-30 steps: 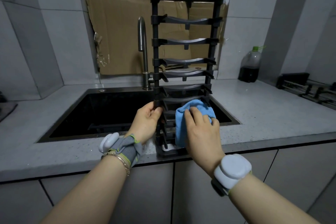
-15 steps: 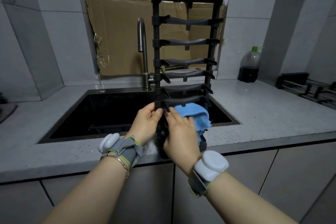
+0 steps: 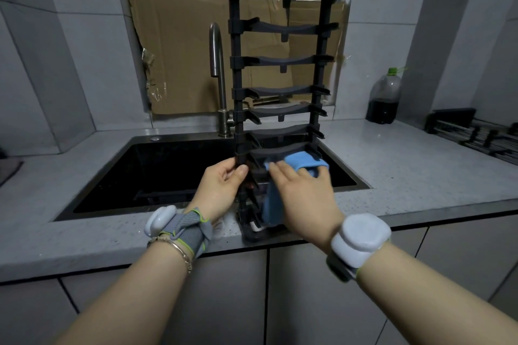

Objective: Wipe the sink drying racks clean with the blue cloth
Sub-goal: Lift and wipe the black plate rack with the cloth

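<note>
Grey speckled countertop (image 3: 406,176), grey tiled walls, cabinet fronts beneath; cardboard (image 3: 182,59) filling the far window; black sink (image 3: 168,165) set in the counter, interior too dark to read; steel faucet (image 3: 217,64) behind it; plastic bottle (image 3: 384,98), green cap, dark liquid in its lower part, far right; black drying rack (image 3: 283,59) upright on the near counter edge; left hand (image 3: 221,185) clasping its left post; right hand (image 3: 305,193), fingers fairly straight, pressing the blue cloth (image 3: 301,161) on a low rung

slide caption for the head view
Left hand grips the upright black drying rack while the right hand presses the blue cloth against a lower rung.
</note>
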{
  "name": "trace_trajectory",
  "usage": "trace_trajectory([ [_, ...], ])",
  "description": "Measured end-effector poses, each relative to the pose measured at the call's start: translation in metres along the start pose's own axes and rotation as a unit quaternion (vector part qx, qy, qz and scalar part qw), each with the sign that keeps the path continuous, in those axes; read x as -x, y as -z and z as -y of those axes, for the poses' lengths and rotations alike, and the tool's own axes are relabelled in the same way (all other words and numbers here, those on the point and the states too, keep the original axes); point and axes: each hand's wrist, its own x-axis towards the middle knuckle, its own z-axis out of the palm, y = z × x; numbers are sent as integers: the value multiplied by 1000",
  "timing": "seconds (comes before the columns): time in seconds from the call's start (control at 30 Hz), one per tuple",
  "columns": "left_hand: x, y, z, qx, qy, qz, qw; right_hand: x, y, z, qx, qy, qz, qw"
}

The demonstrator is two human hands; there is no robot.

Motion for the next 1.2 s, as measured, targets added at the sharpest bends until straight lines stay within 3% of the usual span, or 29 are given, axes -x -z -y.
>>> trace_trajectory([
  [0.13, 0, 0, 3, 8, 0, 0, 1000, 7, 1, -26, 39, -32, 9, 999],
  [0.33, 1, 0, 1, -5, 22, 10, 1000, 3, -6, -3, -12, -80, 18, 997],
  [0.53, 6, -4, 3, 24, 29, 13, 999, 5, 2, 9, -173, -58, 40, 982],
  [0.7, 7, -1, 3, -11, 11, 34, 999, 2, 4, 26, -134, -25, 26, 990],
  [0.87, 9, -2, 6, -2, 8, 16, 1000, -3, 13, 35, -342, -7, -4, 940],
  [1.0, 6, -2, 6, -35, -11, -6, 999, -3, 7, 23, -220, 44, 22, 974],
  [1.13, 8, -4, 2, -88, -20, -29, 995, -3, 7, -4, -64, -4, 43, 997],
  [1.2, 5, -3, 5, -65, 3, -28, 998, 0, 6, -19, -22, -26, 43, 998],
])
